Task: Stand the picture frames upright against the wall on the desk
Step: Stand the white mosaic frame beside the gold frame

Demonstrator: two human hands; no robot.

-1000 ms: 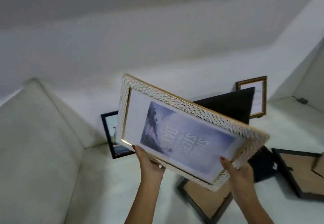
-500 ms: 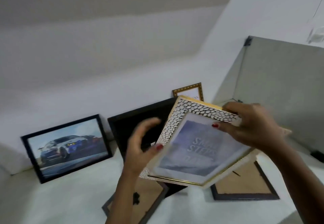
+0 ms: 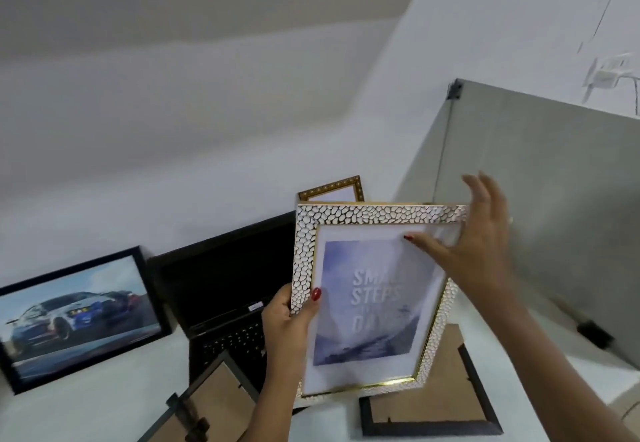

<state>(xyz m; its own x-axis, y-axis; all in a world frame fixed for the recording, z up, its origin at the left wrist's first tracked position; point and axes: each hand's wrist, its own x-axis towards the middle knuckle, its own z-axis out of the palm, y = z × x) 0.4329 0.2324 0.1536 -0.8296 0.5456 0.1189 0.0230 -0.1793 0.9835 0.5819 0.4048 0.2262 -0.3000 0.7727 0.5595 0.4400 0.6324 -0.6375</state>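
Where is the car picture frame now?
In the head view, the car picture frame stands at the far left, leaning on the wall, beside the open laptop.

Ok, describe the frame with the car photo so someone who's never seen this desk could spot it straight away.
Start at the white wall behind the desk and follow it to the far left. Leaning there, left of the open laptop, is a black frame set wide rather than tall. It's the only frame showing a racing car.

— What's in the hands?
— A white pebbled frame (image 3: 372,298), held upright; left hand (image 3: 289,320) pinches its left edge, right hand (image 3: 474,244) sits at the top corner, fingers spread.
— Behind it?
— A car picture (image 3: 78,315) leaning on the wall (image 3: 173,130).
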